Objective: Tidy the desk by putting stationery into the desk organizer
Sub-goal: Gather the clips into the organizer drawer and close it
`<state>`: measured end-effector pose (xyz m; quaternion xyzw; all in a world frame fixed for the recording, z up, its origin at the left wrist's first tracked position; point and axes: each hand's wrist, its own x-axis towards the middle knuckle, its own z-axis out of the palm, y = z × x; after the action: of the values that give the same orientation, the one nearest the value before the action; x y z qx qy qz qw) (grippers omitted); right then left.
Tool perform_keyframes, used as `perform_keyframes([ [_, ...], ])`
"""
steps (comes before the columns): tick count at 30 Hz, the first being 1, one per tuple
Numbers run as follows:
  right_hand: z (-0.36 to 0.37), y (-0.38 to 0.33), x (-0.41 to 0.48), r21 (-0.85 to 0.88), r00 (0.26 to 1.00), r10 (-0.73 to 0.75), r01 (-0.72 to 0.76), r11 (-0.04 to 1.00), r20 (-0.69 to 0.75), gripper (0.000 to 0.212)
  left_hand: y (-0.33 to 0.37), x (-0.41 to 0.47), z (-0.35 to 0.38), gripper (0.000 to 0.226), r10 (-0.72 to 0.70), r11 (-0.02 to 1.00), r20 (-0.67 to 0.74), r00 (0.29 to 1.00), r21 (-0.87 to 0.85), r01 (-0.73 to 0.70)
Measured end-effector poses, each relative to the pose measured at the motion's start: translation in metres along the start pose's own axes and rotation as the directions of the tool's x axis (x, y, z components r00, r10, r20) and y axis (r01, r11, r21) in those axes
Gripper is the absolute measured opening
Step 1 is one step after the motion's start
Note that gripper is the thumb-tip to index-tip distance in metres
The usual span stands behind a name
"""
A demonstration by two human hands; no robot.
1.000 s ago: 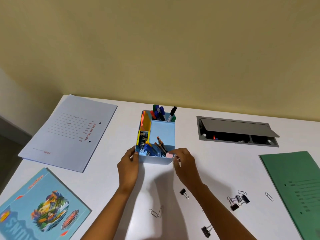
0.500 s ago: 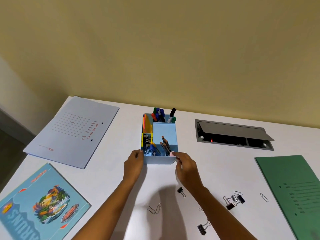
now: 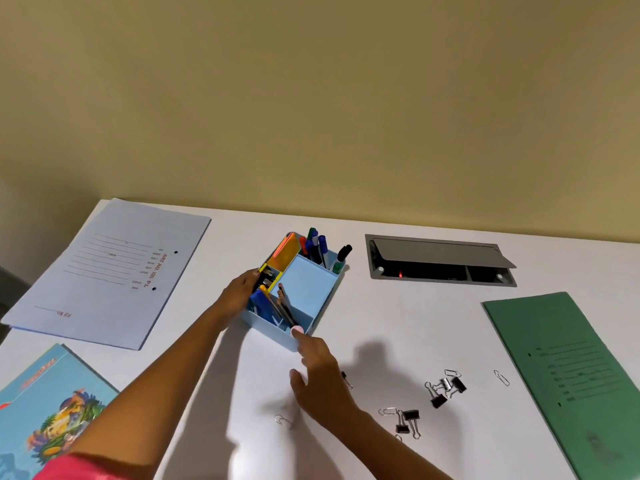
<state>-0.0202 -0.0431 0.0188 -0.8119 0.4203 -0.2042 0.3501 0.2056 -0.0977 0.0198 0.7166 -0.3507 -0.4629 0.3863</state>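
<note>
A light blue desk organizer (image 3: 304, 289) stands mid-desk, turned at an angle. It holds markers (image 3: 318, 247) at the back, orange and yellow sticky notes (image 3: 285, 252), and pencils (image 3: 285, 308) in front. My left hand (image 3: 240, 292) grips its left wall. My right hand (image 3: 317, 372) hovers near its front corner, fingers apart, one fingertip touching the corner. Black binder clips (image 3: 445, 388) and metal paper clips (image 3: 501, 377) lie scattered on the desk to the right. One paper clip (image 3: 284, 420) lies under my right wrist.
A pale blue file folder (image 3: 110, 268) lies at the left, an illustrated notebook (image 3: 48, 407) at the front left, a green folder (image 3: 568, 368) at the right. A grey cable hatch (image 3: 440, 261) is open at the back right, near the wall.
The organizer has turned so its front swings left and its back tilts right. My right hand has let go and dropped back toward me; my left hand still holds the side.
</note>
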Motion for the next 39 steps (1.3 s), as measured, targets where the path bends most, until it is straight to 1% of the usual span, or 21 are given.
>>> perform_keyframes([
  [3, 0.011, -0.009, 0.005, -0.015, 1.0, -0.017, 0.018, 1.0, 0.018, 0.062, 0.001, 0.004, -0.013, 0.034, -0.012, 0.999, -0.033, 0.999, -0.041, 0.011],
  [4, 0.014, -0.009, 0.007, -0.025, 0.999, -0.022, 0.023, 0.999, 0.031, 0.061, -0.001, 0.004, -0.018, 0.035, -0.029, 0.999, -0.067, 0.997, -0.044, 0.026],
  [6, 0.018, -0.008, 0.011, 0.001, 0.998, -0.042, 0.042, 0.999, 0.038, 0.059, -0.008, 0.0, -0.024, 0.034, -0.096, 0.995, -0.196, 0.976, -0.056, 0.087],
  [7, 0.018, -0.009, 0.012, 0.048, 0.998, -0.026, 0.024, 0.999, 0.049, 0.058, -0.013, -0.005, -0.024, 0.033, -0.141, 0.989, -0.284, 0.949, -0.081, 0.123],
  [9, 0.012, -0.013, 0.015, 0.189, 0.997, 0.068, -0.075, 0.979, 0.044, 0.054, -0.02, -0.025, -0.02, 0.028, -0.236, 0.969, -0.44, 0.867, -0.172, 0.177],
  [10, 0.009, -0.014, 0.017, 0.244, 0.992, 0.123, -0.121, 0.962, 0.008, 0.05, -0.022, -0.037, -0.015, 0.027, -0.278, 0.955, -0.473, 0.836, -0.226, 0.19],
  [11, 0.007, -0.012, 0.02, 0.271, 0.984, 0.169, -0.149, 0.951, -0.052, 0.046, -0.022, -0.049, -0.008, 0.028, -0.312, 0.94, -0.471, 0.825, -0.282, 0.195],
  [13, 0.004, -0.006, 0.026, 0.317, 0.956, 0.269, -0.22, 0.923, -0.12, 0.043, -0.015, -0.077, 0.01, 0.03, -0.373, 0.888, -0.399, 0.838, -0.416, 0.197],
  [15, 0.001, 0.003, 0.032, 0.348, 0.93, 0.35, -0.293, 0.89, -0.11, 0.04, -0.006, -0.097, 0.028, 0.031, -0.397, 0.838, -0.299, 0.868, -0.503, 0.21],
  [17, -0.002, 0.01, 0.037, 0.351, 0.907, 0.412, -0.359, 0.865, -0.089, 0.034, 0.004, -0.11, 0.045, 0.035, -0.387, 0.822, -0.227, 0.894, -0.524, 0.224],
  [19, -0.003, 0.019, 0.04, 0.358, 0.888, 0.454, -0.4, 0.844, -0.077, 0.035, 0.005, -0.112, 0.058, 0.041, -0.345, 0.855, -0.222, 0.912, -0.476, 0.208],
  [23, -0.007, 0.035, 0.045, 0.383, 0.862, 0.504, -0.447, 0.808, -0.057, 0.043, -0.005, -0.105, 0.065, 0.05, -0.284, 0.93, -0.258, 0.924, -0.31, 0.2],
  [26, -0.014, 0.036, 0.044, 0.409, 0.855, 0.518, -0.481, 0.776, 0.022, 0.046, -0.011, -0.099, 0.062, 0.046, -0.279, 0.94, -0.228, 0.933, -0.263, 0.216],
  [27, -0.016, 0.035, 0.044, 0.396, 0.85, 0.525, -0.495, 0.773, 0.037, 0.044, -0.012, -0.097, 0.06, 0.044, -0.285, 0.937, -0.222, 0.933, -0.27, 0.222],
  [30, -0.017, 0.033, 0.04, 0.46, 0.831, 0.552, -0.518, 0.721, 0.07, 0.033, -0.01, -0.091, 0.054, 0.041, -0.279, 0.934, -0.224, 0.934, -0.289, 0.21],
  [32, -0.011, 0.034, 0.039, 0.455, 0.818, 0.572, -0.532, 0.714, 0.061, 0.022, -0.01, -0.088, 0.047, 0.04, -0.26, 0.936, -0.21, 0.942, -0.293, 0.193],
  [33, -0.006, 0.035, 0.039, 0.418, 0.814, 0.58, -0.539, 0.731, 0.034, 0.018, -0.011, -0.086, 0.043, 0.04, -0.248, 0.94, -0.199, 0.948, -0.288, 0.185],
  [35, 0.001, 0.037, 0.037, 0.32, 0.841, 0.541, -0.509, 0.799, -0.014, 0.016, -0.013, -0.08, 0.032, 0.041, -0.212, 0.959, -0.194, 0.958, -0.228, 0.166],
  [37, 0.008, 0.037, 0.035, 0.249, 0.865, 0.5, -0.476, 0.844, -0.041, 0.022, -0.015, -0.074, 0.022, 0.039, -0.163, 0.979, -0.204, 0.965, -0.152, 0.133],
  [39, 0.009, 0.032, 0.032, 0.188, 0.892, 0.441, -0.418, 0.889, -0.1, 0.03, -0.014, -0.069, 0.014, 0.037, -0.126, 0.987, -0.211, 0.969, -0.121, 0.102],
])
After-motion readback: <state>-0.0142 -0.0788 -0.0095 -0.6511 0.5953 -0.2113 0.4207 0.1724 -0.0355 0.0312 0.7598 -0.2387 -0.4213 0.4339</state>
